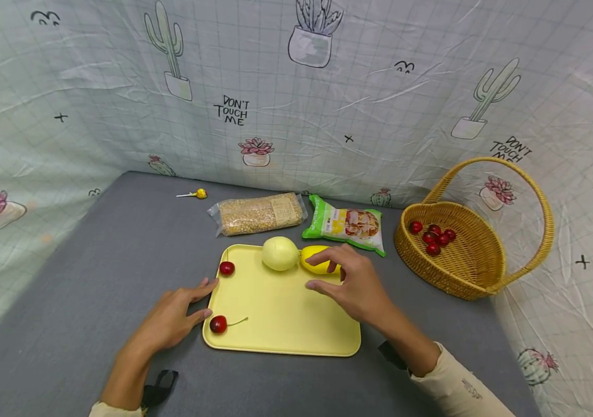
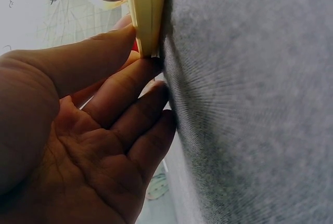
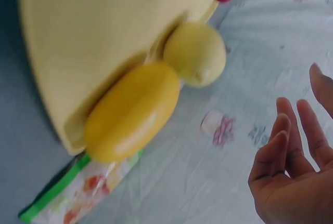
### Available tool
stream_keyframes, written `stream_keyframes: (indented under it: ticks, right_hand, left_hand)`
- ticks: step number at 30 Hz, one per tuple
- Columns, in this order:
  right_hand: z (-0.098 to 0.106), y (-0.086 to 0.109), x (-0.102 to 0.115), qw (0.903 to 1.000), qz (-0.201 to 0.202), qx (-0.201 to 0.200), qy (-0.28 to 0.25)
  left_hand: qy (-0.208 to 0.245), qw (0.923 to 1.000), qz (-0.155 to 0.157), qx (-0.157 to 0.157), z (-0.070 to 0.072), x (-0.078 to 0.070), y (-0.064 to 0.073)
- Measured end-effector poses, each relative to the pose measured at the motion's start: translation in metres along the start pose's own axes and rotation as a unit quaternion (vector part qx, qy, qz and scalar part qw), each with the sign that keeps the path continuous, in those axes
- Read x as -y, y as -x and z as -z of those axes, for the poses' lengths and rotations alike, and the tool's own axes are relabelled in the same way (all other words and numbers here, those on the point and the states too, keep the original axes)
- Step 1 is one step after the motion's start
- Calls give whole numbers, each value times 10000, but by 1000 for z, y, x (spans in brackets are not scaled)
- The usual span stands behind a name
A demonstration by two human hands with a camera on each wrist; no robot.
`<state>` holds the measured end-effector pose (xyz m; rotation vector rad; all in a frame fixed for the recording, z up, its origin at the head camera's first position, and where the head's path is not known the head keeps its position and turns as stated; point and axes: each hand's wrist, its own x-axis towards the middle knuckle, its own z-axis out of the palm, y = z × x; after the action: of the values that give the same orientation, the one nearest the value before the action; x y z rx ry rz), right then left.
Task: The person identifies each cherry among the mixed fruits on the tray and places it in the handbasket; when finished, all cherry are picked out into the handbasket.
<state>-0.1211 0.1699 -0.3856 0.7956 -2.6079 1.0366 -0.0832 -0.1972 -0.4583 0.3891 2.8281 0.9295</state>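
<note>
A pale yellow tray (image 1: 281,324) lies on the table. My left hand (image 1: 168,318) touches its left edge with thumb and fingertips, fingers fairly straight; in the left wrist view the thumb (image 2: 99,57) lies along the tray's rim. Two cherries with stems sit on the tray's left side, one near the back corner (image 1: 227,268), the other near the front (image 1: 218,324). At the back are a pale yellow-green round fruit (image 1: 279,253) and a bright yellow oval fruit (image 3: 132,112). My right hand (image 1: 351,284) hovers over the tray's right part, thumb and fingers apart, holding nothing and partly covering the oval fruit.
Behind the tray lie a clear bag of grains (image 1: 260,214) and a green-and-white food packet (image 1: 348,224). A lollipop (image 1: 200,193) is at the back left. On the right stands a woven basket (image 1: 471,260) with a tall handle and several cherries (image 1: 434,238) inside. A patterned cloth surrounds the table.
</note>
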Motion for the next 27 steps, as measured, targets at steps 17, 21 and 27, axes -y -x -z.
stream_keyframes:
  ticks: [17,21,27]
  right_hand:
    - [-56,0,38,9821,464,1758,-498]
    - [-70,-1,45,9751,426,2142,-398]
    - [-90,-3,54,9693,597,2384,-125]
  left_hand:
    - [-34,9999,-22,-108,0,-2,0]
    - [-58,10000,-16,-79,0,0,-1]
    - [-33,9999,-73,-88,0,2,0]
